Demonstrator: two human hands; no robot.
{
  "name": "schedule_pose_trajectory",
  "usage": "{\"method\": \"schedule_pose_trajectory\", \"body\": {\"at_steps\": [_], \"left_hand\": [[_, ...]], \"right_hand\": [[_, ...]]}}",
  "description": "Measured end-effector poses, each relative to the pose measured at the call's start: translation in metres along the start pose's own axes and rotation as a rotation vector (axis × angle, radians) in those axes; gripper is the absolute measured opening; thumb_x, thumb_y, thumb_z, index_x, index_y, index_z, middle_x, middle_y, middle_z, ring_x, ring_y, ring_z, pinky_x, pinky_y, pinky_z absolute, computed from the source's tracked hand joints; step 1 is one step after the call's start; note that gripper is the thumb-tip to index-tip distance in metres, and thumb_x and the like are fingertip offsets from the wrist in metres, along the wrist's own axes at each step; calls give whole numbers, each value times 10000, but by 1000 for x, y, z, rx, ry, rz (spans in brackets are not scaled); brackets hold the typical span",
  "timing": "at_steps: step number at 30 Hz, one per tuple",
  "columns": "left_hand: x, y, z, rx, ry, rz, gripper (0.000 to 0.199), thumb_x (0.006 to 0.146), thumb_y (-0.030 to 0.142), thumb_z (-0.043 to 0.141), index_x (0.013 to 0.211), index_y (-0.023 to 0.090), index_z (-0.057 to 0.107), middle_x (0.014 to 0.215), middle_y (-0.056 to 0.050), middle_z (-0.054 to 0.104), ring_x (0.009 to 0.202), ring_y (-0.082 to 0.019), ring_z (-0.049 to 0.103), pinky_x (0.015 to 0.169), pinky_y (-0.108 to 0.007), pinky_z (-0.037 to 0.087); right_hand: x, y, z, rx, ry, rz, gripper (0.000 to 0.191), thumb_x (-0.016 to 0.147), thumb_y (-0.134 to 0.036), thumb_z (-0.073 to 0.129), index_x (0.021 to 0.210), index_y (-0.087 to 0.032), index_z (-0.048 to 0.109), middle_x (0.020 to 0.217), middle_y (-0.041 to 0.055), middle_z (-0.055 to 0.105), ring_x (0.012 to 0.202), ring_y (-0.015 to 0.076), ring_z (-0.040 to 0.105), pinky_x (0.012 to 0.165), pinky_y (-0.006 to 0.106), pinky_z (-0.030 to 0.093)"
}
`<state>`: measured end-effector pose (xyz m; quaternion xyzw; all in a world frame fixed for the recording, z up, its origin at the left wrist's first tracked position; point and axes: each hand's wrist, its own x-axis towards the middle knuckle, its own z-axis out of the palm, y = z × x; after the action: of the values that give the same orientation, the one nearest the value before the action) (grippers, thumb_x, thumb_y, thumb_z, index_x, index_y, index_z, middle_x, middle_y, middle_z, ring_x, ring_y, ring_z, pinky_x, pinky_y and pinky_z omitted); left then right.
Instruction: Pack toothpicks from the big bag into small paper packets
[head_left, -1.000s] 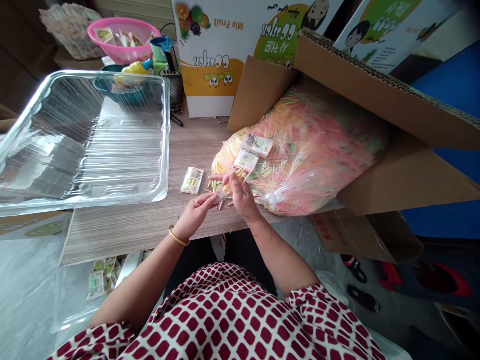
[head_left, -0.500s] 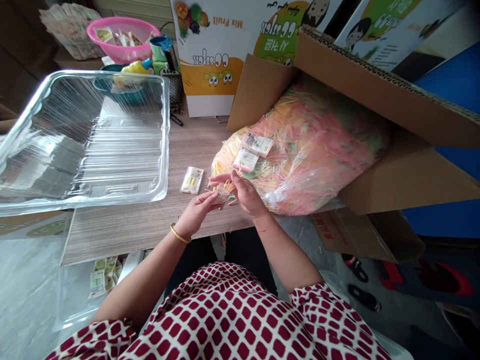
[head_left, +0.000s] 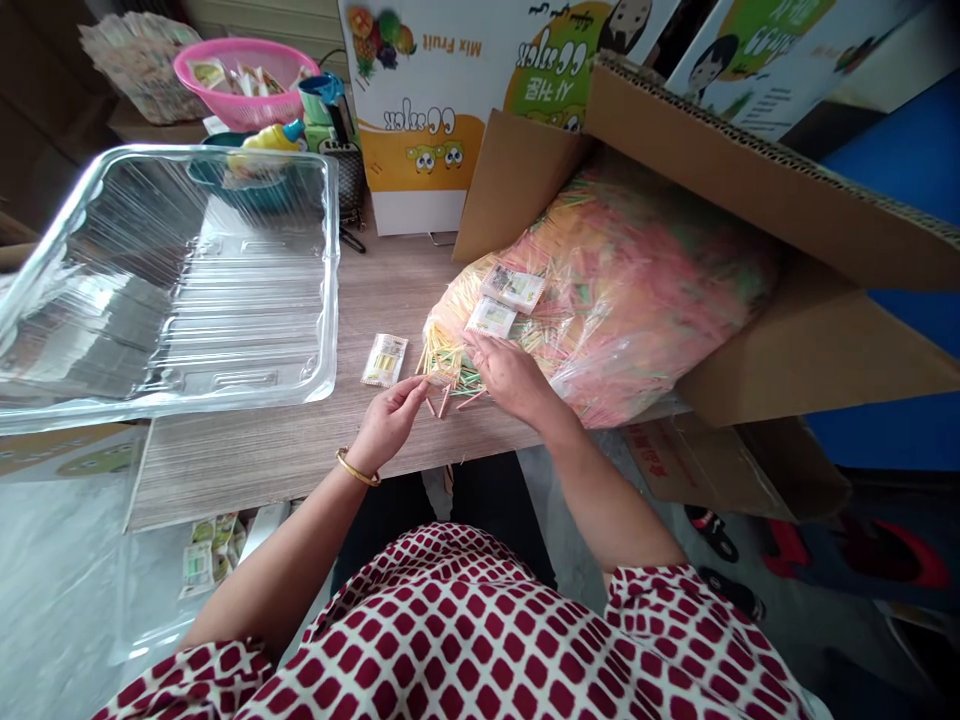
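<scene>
Left hand [head_left: 390, 425] is curling just beside the bunch of sticks [head_left: 441, 362], thumb and fingers pinching toward it; from here it's hard to tell if it's gripping anything. Right hand [head_left: 510, 375] is lying open, fingers spread on the clear bag [head_left: 637, 270] of coloured sticks, apparently steadying it beside the bunch. The bunch is sitting at the bag's near corner, mid-frame, with loose sticks [head_left: 444, 402] lying on the table [head_left: 247, 470] just below. Two sachets [head_left: 512, 288] are resting on the bag, close to the right hand, and a lone sachet [head_left: 384, 360] is lying on the table, left of the bunch. A clear plastic tray [head_left: 328, 290] is filling the table's left side. An open cardboard box [head_left: 517, 180] is holding the bag at the right of the frame. A pink basket [head_left: 225, 108] is sitting at the upper left, and printed cartons [head_left: 412, 200] are standing along the top.
</scene>
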<state>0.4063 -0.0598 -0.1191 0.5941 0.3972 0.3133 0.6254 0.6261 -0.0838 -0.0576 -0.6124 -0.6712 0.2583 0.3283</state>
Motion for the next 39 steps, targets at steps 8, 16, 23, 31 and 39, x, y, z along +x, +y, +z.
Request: {"method": "schedule_pose_trajectory", "body": {"at_steps": [8,16,23,31,39], "left_hand": [[1,3,10,-229,-106,-78,508,898,572,654,1160,145,735,1208,-113,708,1102,-242,652,1035,-412,522],[1,3,5,-432,-67,-202,492,852,541,723,1161,158,725,1209,-117,709,1115,-267,663,950,-415,579],[6,3,-5,-484,89,-168,430,836,477,760,1136,170,734,1258,-101,693,1142,-238,659,999,-397,569],[2,2,-4,-513,45,-204,386,840,449,754,1094,159,736,1299,-104,669,1197,-255,629,985,-407,585],[-3,-2,-2,-369,80,-166,462,869,520,709,1170,170,726,1279,-103,688,1147,-259,655,982,-418,569]], "right_hand": [[6,-12,2,287,-178,-38,435,1063,-459,408,1389,-252,610,1369,60,648,1226,219,626,1099,416,494],[15,-8,13,148,-245,-18,432,1060,-470,396,1182,-200,711,1110,70,729,1012,217,665,983,407,548],[-31,4,-6,-23,187,79,436,1078,-491,299,1195,-228,627,981,67,715,873,204,670,858,326,506],[-100,52,60,-452,-171,108,296,1052,-342,405,971,-165,627,900,123,716,836,256,674,744,322,421],[-39,14,52,-390,-126,264,376,1102,-344,291,1176,-168,614,925,103,749,819,235,697,712,299,437]]}}
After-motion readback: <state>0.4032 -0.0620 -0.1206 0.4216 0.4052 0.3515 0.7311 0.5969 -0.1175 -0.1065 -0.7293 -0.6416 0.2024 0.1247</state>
